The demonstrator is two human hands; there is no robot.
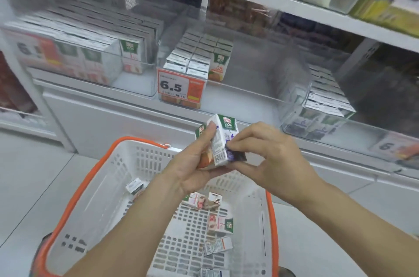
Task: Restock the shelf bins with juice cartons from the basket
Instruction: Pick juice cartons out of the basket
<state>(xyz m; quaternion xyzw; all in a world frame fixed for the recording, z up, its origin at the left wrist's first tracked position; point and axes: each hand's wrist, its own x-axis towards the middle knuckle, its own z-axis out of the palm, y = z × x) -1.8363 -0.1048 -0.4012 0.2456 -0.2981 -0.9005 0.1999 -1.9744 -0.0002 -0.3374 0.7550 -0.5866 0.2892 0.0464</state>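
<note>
Both hands' grip on juice cartons (221, 140), above white basket (99, 188), shelf bins (181, 50) behind

Both bare forearms reach in from the near edge and meet mid-scene. The left hand (192, 163), palm up, curls fingers and thumb around small white juice cartons (217, 140). The right hand (269, 154), palm down, pinches the cartons' right side.

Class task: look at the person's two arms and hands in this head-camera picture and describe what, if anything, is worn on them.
Both forearms are bare up to the picture's lower edge: no sleeves show. The left hand and right hand wear no gloves. No watch, bracelet or ring is visible on either wrist or on the fingers that show. The nails look short and unpainted.
</note>
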